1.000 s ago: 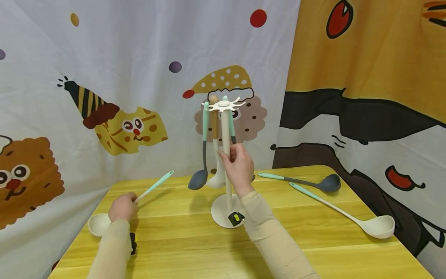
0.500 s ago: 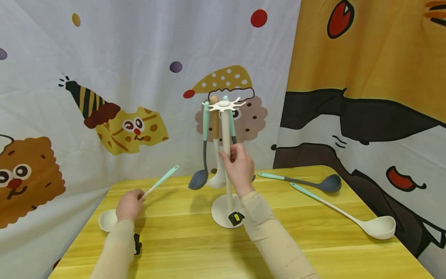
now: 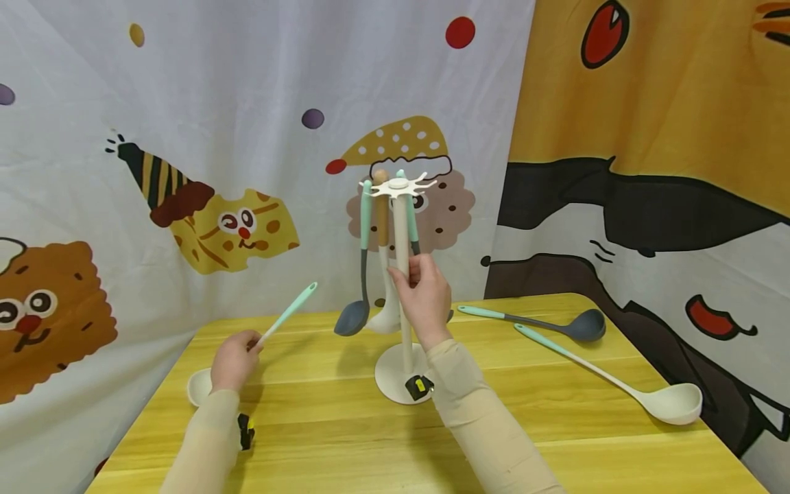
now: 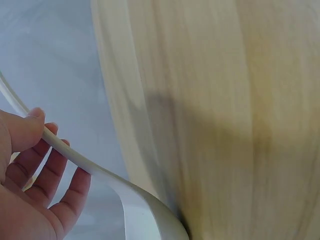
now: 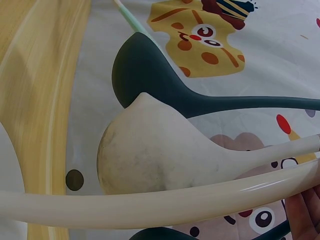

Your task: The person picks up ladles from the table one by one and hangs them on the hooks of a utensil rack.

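Our left hand [image 3: 233, 357] grips the cream ladle [image 3: 200, 385] mid-handle, bowl low at the desk's [image 3: 345, 439] left edge, mint end slanting up-right toward the utensil stand [image 3: 400, 274], whose pole our right hand [image 3: 426, 295] clasps.

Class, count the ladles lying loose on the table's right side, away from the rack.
2. A grey ladle lies nearer the curtain, and a white ladle lies beside it, nearer the table's right edge. None looks hidden there.

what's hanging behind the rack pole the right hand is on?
Behind the rack pole gripped by the right hand: a grey ladle and a cream ladle hang. A third grey utensil's head is covered by the hand.
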`<state>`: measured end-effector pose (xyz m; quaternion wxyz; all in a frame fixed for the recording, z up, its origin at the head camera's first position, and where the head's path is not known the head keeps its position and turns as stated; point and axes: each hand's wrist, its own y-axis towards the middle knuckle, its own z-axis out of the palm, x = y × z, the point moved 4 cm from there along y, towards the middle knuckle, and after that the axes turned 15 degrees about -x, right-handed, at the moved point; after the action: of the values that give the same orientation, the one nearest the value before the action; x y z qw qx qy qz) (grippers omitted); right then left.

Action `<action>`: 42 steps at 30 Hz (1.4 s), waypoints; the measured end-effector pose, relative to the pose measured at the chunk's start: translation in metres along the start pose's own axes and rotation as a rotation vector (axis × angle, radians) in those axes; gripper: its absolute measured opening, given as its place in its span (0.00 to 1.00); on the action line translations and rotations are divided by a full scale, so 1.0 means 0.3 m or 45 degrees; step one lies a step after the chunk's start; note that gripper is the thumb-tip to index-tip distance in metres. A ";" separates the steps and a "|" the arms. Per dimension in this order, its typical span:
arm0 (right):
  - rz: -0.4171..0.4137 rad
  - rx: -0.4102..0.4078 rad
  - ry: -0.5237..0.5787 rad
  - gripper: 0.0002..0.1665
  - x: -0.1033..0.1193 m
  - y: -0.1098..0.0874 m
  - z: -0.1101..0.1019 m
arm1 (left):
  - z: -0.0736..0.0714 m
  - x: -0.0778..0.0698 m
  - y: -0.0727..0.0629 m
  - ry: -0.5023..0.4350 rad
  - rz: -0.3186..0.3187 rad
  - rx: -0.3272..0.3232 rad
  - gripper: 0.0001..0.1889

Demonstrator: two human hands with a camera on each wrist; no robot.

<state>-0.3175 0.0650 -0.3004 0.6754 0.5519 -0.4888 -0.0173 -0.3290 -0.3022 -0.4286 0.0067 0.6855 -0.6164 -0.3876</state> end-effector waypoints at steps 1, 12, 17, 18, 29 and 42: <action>0.000 0.000 -0.001 0.17 0.000 0.000 0.000 | -0.001 -0.005 0.000 -0.009 0.007 -0.006 0.06; -0.011 -0.007 -0.003 0.17 0.006 -0.001 -0.005 | -0.009 -0.063 -0.006 -0.076 0.042 -0.062 0.07; -0.010 -0.013 -0.003 0.16 0.002 -0.001 -0.004 | -0.011 -0.086 -0.006 -0.100 0.055 -0.065 0.06; -0.011 -0.014 -0.003 0.16 0.000 -0.001 -0.003 | -0.011 -0.089 -0.006 -0.105 0.060 -0.070 0.06; -0.019 -0.025 0.000 0.17 -0.005 0.001 -0.003 | -0.027 -0.121 -0.001 -0.159 0.116 -0.143 0.04; -0.047 -0.036 0.009 0.17 -0.007 -0.003 0.002 | -0.058 -0.206 0.001 -0.274 0.222 -0.271 0.05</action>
<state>-0.3184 0.0654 -0.3025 0.6844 0.5514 -0.4758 -0.0347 -0.3162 -0.2579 -0.3841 0.0468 0.5795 -0.6260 -0.5197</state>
